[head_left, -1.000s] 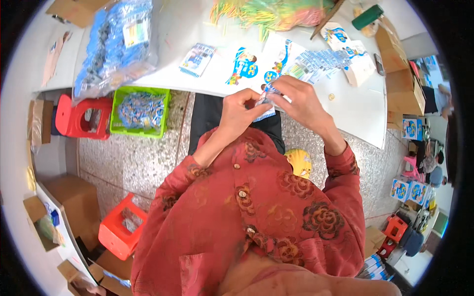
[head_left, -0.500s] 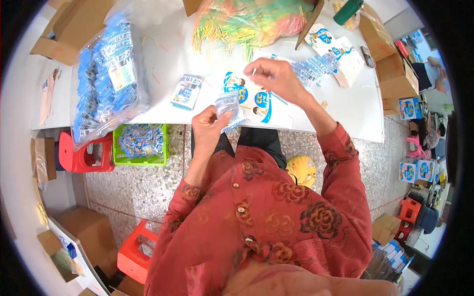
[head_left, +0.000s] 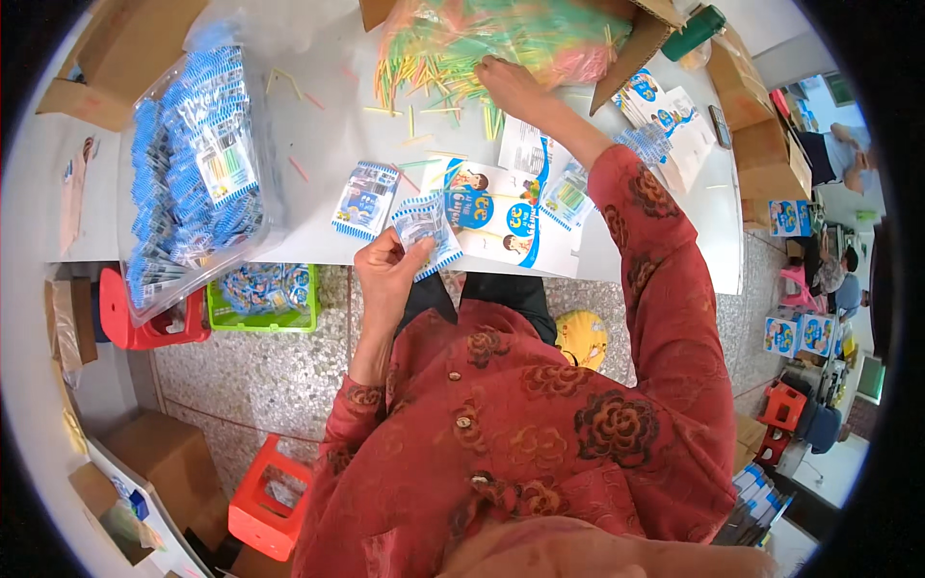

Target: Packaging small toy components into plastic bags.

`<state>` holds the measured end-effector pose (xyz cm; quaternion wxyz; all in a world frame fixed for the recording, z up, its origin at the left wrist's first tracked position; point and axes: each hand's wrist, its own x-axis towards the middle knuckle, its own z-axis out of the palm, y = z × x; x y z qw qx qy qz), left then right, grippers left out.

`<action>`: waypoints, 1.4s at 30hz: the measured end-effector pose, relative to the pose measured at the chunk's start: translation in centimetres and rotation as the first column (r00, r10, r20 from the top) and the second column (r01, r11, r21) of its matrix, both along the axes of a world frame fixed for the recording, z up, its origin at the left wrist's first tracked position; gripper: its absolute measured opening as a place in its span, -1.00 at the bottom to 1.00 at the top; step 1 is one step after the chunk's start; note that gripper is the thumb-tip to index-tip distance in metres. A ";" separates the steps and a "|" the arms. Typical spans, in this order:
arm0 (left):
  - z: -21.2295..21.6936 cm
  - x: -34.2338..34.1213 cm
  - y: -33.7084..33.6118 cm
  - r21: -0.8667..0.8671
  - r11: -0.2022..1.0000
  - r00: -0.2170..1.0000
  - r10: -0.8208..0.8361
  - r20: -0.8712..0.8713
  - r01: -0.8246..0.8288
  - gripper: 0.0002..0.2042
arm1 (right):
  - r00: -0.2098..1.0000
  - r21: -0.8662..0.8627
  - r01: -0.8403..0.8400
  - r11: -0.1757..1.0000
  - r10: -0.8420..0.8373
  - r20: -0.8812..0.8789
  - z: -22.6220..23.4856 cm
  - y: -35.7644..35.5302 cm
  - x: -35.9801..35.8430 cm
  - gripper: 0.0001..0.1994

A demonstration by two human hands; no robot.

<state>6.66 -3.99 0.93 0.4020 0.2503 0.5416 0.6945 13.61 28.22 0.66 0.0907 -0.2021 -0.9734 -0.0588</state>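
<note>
My left hand pinches a small blue-and-white packet by its lower edge at the near side of the table. Another such packet lies flat just left of it. Stretched to the far side, my right hand has its fingertips bent at the edge of a pile of thin coloured sticks, yellow, green and pink; what they hold, if anything, is too small to make out. Between the hands lies a printed white-and-blue card, with a striped packet at its right.
A clear bag of blue packets rests at the table's left edge. A green basket of packets and a red stool stand below. Cardboard boxes line the right side, near a green bottle. Loose sticks lie scattered on the table.
My right hand has moved from above the printed card to the far stick pile. My left hand keeps the packet, which now lies flatter and slightly further left.
</note>
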 end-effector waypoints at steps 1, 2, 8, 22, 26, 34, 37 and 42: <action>0.0 -0.1 0.0 -0.003 1.000 1.000 0.002 0.003 -0.002 -0.88 | 0.998 0.005 -0.027 1.000 0.026 0.058 0.0 0.1 -0.2 -0.83; 0.0 -0.1 0.1 -0.001 1.000 1.000 -0.001 0.001 0.001 -0.88 | 0.998 0.002 -0.028 1.000 0.028 0.061 -0.2 0.3 -0.4 -0.83; -0.4 -0.2 0.4 -0.008 1.000 1.000 -0.029 0.011 0.029 -0.88 | 0.984 0.096 -0.110 0.989 0.095 0.149 -1.5 1.3 -0.7 -0.79; -1.1 -0.2 1.0 -0.013 1.000 1.000 -0.014 0.007 0.014 -0.90 | 0.984 0.254 -0.122 0.960 0.083 0.157 -2.3 1.1 -0.3 -0.79; -1.3 -0.3 1.2 -0.030 0.999 1.000 -0.018 0.018 0.019 -0.89 | 0.991 0.175 -0.130 0.976 0.131 0.006 -1.7 1.8 0.2 -0.79; -1.1 -0.2 1.5 -0.022 0.999 0.999 -0.045 0.024 0.045 -0.84 | 0.878 -0.366 0.097 0.926 -0.252 -0.406 -0.1 3.8 2.1 -0.66; -1.2 -0.7 1.1 -0.022 1.000 1.000 -0.019 0.012 0.020 -0.83 | 0.869 -0.707 0.044 0.706 -0.377 -0.322 2.4 0.3 1.8 -0.57; -0.4 -0.9 1.4 -0.037 0.999 0.999 -0.028 -0.038 0.026 -0.82 | 0.912 -0.721 -0.048 0.692 -0.264 -0.314 -0.2 -3.7 2.4 -0.65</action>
